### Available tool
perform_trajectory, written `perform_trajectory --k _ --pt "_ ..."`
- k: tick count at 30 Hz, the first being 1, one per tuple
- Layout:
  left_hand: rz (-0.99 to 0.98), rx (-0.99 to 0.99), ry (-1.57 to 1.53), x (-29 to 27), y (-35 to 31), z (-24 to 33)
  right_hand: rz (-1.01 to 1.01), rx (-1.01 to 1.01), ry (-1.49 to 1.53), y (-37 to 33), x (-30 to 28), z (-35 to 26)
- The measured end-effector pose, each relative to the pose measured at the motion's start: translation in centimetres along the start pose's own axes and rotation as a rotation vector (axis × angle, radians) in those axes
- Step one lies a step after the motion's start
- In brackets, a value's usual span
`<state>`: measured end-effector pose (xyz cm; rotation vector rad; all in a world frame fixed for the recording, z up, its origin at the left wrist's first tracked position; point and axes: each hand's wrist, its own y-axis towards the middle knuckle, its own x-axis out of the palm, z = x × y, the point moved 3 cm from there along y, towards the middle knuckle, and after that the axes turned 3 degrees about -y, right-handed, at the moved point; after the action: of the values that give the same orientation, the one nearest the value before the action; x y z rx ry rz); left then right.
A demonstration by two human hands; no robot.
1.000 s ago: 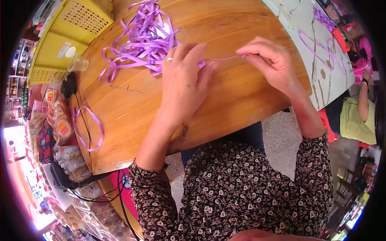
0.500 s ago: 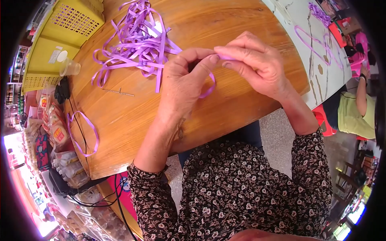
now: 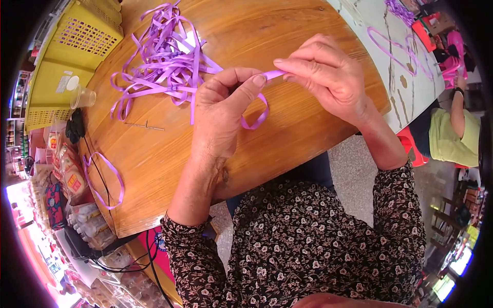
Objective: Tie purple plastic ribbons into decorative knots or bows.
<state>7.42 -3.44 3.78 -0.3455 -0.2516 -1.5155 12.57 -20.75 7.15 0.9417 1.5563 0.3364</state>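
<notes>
A purple ribbon (image 3: pixel 273 75) runs between my hands above the wooden table. My left hand (image 3: pixel 226 102) pinches it between thumb and forefinger, and a loop of it hangs down beside that hand. The fingertips of my right hand (image 3: pixel 328 77) are closed on the other end of the short stretch. Just beyond my left hand lies a tangled heap of purple ribbons (image 3: pixel 169 66), with something white partly showing among them. A thin metal tool (image 3: pixel 146 126) rests on the wood left of my left wrist.
A single ribbon loop (image 3: pixel 122 185) lies at the table's left edge near a black cable. A yellow plastic crate (image 3: pixel 87 31) and clear cup (image 3: pixel 84 96) stand at the left. Another person in a green top (image 3: pixel 452 136) sits right, by a marble-patterned table (image 3: pixel 411 102).
My hands have drawn slightly apart, so a short flat stretch of ribbon now shows between the fingertips. My left hand has shifted a little left. The whole view has shifted slightly.
</notes>
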Motion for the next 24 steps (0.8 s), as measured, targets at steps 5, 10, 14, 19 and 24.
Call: perform_trajectory --k 5,10,14,19,24 --pt "0.025 0.018 0.076 0.3 -0.4 0.2 -0.057 0.157 0.183 0.0 -0.1 0.3" --pt "0.067 0.120 0.226 0.1 -0.5 0.7 -0.134 0.358 0.445 0.1 0.0 0.2" --pt "0.051 0.104 0.232 0.4 -0.5 0.9 -0.129 0.362 0.378 0.0 0.2 0.5" --pt "0.052 0.038 0.214 0.4 -0.2 0.7 -0.190 0.264 0.227 -0.1 0.4 0.3" --pt "-0.027 0.012 0.049 0.3 0.1 0.1 -0.332 0.604 1.039 -1.0 1.5 0.8"
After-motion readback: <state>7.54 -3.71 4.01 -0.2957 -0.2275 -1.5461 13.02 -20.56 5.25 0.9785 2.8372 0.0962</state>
